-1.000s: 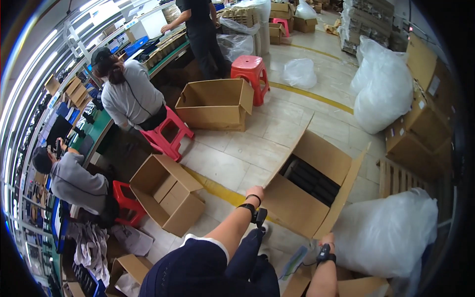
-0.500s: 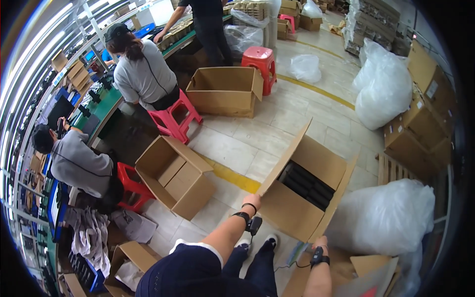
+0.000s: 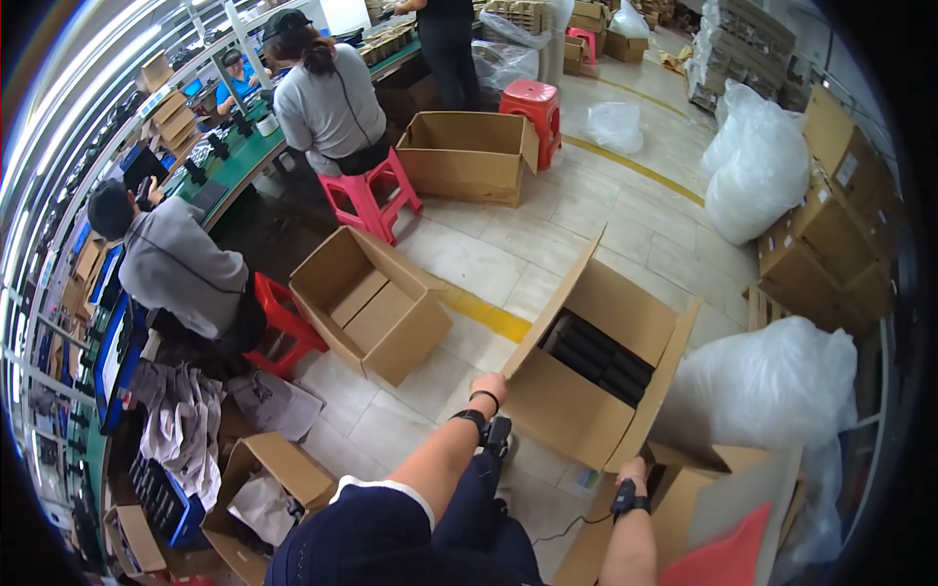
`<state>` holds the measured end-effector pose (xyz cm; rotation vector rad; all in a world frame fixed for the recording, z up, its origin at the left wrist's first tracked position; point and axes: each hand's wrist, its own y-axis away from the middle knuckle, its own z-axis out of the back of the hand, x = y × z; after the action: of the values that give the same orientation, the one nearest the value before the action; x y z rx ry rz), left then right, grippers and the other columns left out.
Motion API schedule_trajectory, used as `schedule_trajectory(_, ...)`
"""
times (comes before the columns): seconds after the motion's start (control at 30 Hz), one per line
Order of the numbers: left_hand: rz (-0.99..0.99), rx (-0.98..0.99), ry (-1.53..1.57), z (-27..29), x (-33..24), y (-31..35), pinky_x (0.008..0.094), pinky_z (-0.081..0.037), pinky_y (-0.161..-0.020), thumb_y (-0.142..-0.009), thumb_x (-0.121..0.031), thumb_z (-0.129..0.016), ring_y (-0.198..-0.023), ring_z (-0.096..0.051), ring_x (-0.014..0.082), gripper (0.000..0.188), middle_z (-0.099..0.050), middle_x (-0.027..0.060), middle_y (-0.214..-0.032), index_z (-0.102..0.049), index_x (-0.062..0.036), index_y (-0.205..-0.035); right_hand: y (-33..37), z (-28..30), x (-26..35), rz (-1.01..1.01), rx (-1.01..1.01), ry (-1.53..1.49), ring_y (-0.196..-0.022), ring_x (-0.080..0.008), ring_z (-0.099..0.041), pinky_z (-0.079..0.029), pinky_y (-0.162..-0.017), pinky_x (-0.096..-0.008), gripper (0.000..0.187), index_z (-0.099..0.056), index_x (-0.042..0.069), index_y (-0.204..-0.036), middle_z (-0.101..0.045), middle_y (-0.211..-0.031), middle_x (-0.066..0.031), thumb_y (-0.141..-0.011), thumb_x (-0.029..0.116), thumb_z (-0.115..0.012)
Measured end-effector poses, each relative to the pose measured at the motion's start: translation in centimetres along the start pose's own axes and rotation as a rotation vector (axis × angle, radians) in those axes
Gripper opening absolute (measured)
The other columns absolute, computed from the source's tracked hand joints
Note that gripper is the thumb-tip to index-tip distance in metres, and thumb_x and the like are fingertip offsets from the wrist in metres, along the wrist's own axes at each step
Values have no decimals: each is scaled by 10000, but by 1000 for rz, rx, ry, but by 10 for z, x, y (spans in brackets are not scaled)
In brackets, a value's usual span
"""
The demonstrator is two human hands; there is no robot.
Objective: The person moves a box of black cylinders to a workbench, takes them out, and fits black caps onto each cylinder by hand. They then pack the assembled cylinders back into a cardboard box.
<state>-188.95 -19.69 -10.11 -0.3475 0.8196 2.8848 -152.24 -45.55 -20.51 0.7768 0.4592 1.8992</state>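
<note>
In front of me stands an open cardboard box (image 3: 552,415) with its flaps raised, and several black cylindrical items (image 3: 601,359) lie in rows inside it. My left hand (image 3: 490,388) is closed on the box's left flap near its front corner. At the front right corner, my right hand (image 3: 633,473) is closed on the edge of the box, fingers partly hidden. Each wrist wears a black strap with a small device, and a cable trails from the right one.
Another open cardboard box (image 3: 401,332) stands to the left, beside a seated worker's red stool (image 3: 283,327). Farther off are a cardboard box (image 3: 464,181) and a red stool (image 3: 532,107). Plastic bags (image 3: 772,376) bulge at the right. Workers sit along a green bench (image 3: 234,171).
My view and body have shifted forward and a little left. Both hands keep their hold on the box, which sits about the same in front of me.
</note>
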Motion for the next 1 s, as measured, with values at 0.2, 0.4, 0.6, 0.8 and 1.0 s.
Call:
schedule_trajectory(0.2, 22, -47, 31, -34, 26, 76, 425, -499, -794, -848, -301, -479, -909, -622, 338, 311, -647, 177, -959, -677, -74, -928, 106, 10, -26, -120, 73, -140, -455, -236, -572, -425, -381, -344, 150, -535, -21, -950, -596, -669, -151, -870, 62, -439)
schedule_trajectory(0.4, -18, -45, 23, -63, 80, 139, 445, -498, -774, -852, -368, -481, -886, -620, 356, 340, -648, 182, -931, -671, -89, -894, 206, -6, -51, -134, 80, -204, -423, -218, -541, -400, -358, -350, 156, -487, 10, -983, -547, -577, -124, -874, 84, -402)
schedule_trajectory(0.6, -112, -39, -2, -74, 112, 200, 430, -512, -761, -858, -297, -482, -887, -625, 350, 298, -648, 186, -927, -671, -70, -902, 200, -81, -175, -10, -97, -81, -408, -212, -532, -400, -355, -350, 177, -511, -13, -931, -536, -554, -119, -886, 115, -398)
schedule_trajectory(0.8, -19, -60, 37, -88, 209, 277, 450, -499, -774, -867, -353, -487, -887, -618, 358, 331, -648, 186, -926, -667, -79, -912, 308, -127, -149, -55, 14, -190, -406, -210, -528, -405, -355, -336, 194, -523, -41, -932, -538, -562, -120, -878, 121, -432)
schedule_trajectory(1.0, -24, -23, 38, -132, 222, 366, 423, -509, -774, -818, -231, -483, -874, -636, 332, 274, -652, 185, -932, -688, -65, -891, 383, -142, -214, -49, -12, -153, -400, -207, -512, -397, -341, -334, 204, -495, -44, -977, -525, -553, -118, -880, 124, -433)
